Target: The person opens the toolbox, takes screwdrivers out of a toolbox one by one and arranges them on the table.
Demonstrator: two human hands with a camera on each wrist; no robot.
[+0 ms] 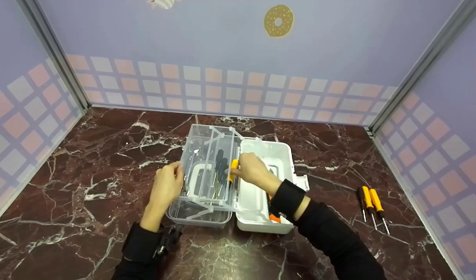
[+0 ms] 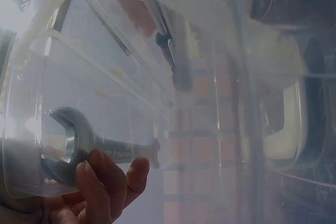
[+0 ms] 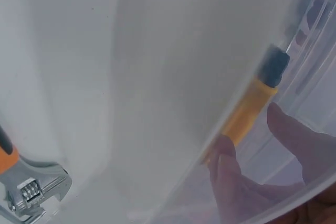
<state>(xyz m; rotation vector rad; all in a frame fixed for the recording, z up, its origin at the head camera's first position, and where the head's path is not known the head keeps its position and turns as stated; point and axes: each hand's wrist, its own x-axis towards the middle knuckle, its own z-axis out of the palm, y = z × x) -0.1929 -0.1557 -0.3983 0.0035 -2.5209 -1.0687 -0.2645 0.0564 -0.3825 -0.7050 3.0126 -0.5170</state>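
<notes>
Clear plastic forms the tray section (image 1: 199, 142) of a toolbox that stands spread near the middle of the desk (image 1: 86, 217), beside its white box (image 1: 247, 200). The right hand (image 1: 255, 169) pinches the yellow handle of a screwdriver (image 3: 249, 113) at the tray section's inner side, next to the white box; gripping the handle probably leaves the shaft free to lie along the tray. The left hand (image 1: 167, 184) has its fingers curled at the outer wall, seemingly to steady the light plastic; a steel wrench (image 2: 84, 135) shows just beside them.

Dark-handled tools (image 1: 220, 157) lie grouped in the tray section, and an adjustable wrench (image 3: 31, 187) in the white box, perhaps for its bulk. Towards the desk's right edge, a black screwdriver (image 1: 361, 200) and two yellow screwdrivers (image 1: 372, 200) lie side by side, handles towards the back edge, likely for reach.
</notes>
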